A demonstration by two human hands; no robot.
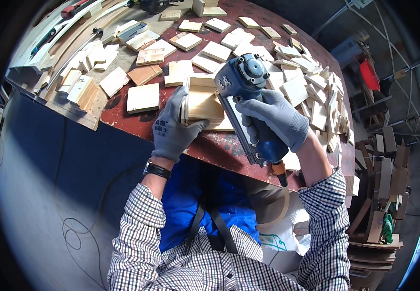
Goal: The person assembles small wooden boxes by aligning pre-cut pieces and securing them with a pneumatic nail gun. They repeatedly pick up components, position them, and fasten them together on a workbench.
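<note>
My right hand [275, 116], in a grey glove, is wrapped round the grip of a dark blue pneumatic nail gun [246, 77]. The gun's nose is at the right side of a small wooden box [204, 104]; whether it touches cannot be seen. An orange-collared air fitting [279, 169] joins a pale hose below the grip. My left hand [176, 128], gloved too, grips the box by its left wall, fingers along the outside and thumb at the near edge. The box stands near the front edge of the red worktable [219, 148], its open side showing the inner boards.
Loose square wood pieces [143, 98] cover much of the table, with a dense heap [316, 92] at the right. Long planks, a hammer and other tools lie at the far left. A cable [71, 233] loops over the floor. Wood offcuts [384, 169] are stacked at the right.
</note>
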